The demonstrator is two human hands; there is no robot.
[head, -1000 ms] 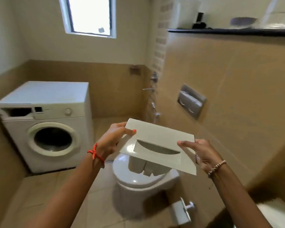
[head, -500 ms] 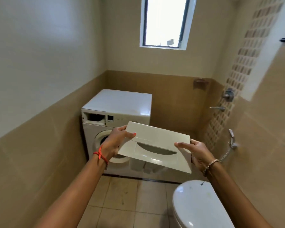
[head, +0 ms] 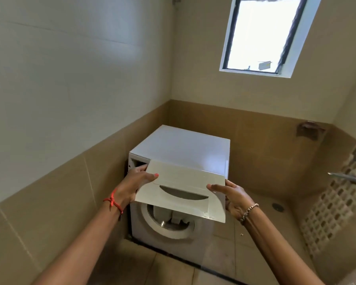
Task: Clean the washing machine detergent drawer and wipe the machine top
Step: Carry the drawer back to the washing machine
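Observation:
I hold the white detergent drawer in the air in front of the washing machine, its front panel with the curved handle slot facing me. My left hand grips its left end, thumb on top. At the right end my right hand holds it, fingers wrapped behind the panel. The machine's empty drawer slot shows dark at the top left corner, just behind my left hand. The drawer's compartments hang below the panel, in front of the round door. The machine top is bare and white.
The machine stands in the corner against the tan tiled wall on the left. A window is high on the back wall. Taps stick out from the patterned wall at the right. A floor drain lies right of the machine.
I have turned left from the toilet and walked toward the washing machine, carrying the drawer in both hands. The machine is now close and directly behind the drawer. The toilet has left the view.

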